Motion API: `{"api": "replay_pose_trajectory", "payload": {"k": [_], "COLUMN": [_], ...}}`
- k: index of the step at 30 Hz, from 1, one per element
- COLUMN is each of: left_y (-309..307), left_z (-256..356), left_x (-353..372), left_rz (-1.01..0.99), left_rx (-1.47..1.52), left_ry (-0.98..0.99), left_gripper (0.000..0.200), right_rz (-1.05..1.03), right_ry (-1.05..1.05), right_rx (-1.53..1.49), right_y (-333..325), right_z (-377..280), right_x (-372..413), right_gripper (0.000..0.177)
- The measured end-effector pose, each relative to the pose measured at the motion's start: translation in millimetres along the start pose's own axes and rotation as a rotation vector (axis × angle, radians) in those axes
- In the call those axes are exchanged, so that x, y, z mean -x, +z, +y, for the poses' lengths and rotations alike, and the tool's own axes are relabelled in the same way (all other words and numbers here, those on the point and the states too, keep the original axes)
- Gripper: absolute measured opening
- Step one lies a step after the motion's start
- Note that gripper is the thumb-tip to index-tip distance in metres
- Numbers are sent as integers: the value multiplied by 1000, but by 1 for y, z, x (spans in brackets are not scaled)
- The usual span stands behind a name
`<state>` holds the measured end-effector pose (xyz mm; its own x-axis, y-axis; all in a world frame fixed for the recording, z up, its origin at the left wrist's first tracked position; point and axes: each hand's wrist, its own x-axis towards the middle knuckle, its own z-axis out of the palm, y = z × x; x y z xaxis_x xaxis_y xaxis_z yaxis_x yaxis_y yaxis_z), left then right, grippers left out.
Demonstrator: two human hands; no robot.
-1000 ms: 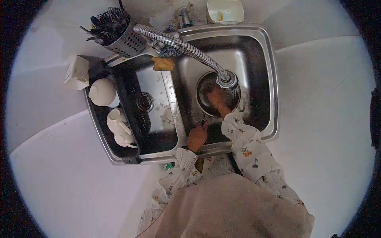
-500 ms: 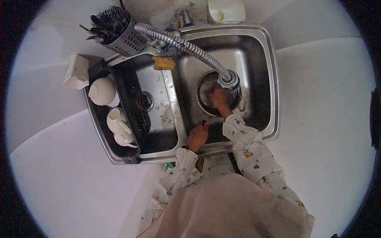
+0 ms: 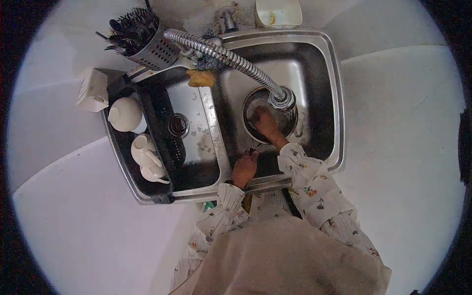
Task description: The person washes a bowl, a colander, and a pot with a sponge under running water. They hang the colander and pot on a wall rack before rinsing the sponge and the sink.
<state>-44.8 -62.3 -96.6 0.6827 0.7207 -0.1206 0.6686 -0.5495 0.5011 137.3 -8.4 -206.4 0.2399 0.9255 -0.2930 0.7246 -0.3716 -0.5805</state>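
A round metal pan (image 3: 253, 132) lies in the right basin of the steel sink (image 3: 339, 113), under the faucet head (image 3: 281, 98). Water runs from the faucet into it. My right hand (image 3: 267, 124) reaches inside the pan, its fingers against the inner surface; whatever they hold is too dark to make out. Just below the pan, my left hand (image 3: 245, 168) is closed round the pan's handle (image 3: 253, 149), at the near side of the basin.
A black rack (image 3: 160, 147) with a white bowl (image 3: 126, 114) and white cups (image 3: 144, 150) stands on the left. Behind are a cutlery holder (image 3: 156, 51), a yellow sponge (image 3: 200, 77) and a white container (image 3: 279, 13). The flexible faucet hose (image 3: 223, 53) arches over the basins.
My right hand has shifted slightly left inside the pan. The left hand keeps its grip, and the whole view has moved a little.
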Motion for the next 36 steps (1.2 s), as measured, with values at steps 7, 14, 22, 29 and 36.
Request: {"api": "replay_pose_trajectory", "payload": {"k": [7, 14, 22, 29, 36], "left_y": [-43, -25, 10, -31, -39], "left_z": [21, 8, -10, 11, 16], "left_x": [-26, -11, 0, -24, -27], "left_rz": [-373, -335, -354, -553, -423], "left_rx": [222, 65, 1, 421, 350], "left_ry": [-436, -153, -67, -668, -510], "left_gripper": [29, 27, 33, 50, 53], "right_rz": [-184, -62, -212, -76, -188], "right_ry": [94, 318, 351, 253, 99], "right_rx": [135, -1, -154, -128, -72], "right_y": [34, 0, -92, -21, -22], "right_z": [40, 1, -75, -13, 0], "right_x": [-9, -5, 0, -8, 0], "right_gripper": [54, 52, 46, 47, 59]}}
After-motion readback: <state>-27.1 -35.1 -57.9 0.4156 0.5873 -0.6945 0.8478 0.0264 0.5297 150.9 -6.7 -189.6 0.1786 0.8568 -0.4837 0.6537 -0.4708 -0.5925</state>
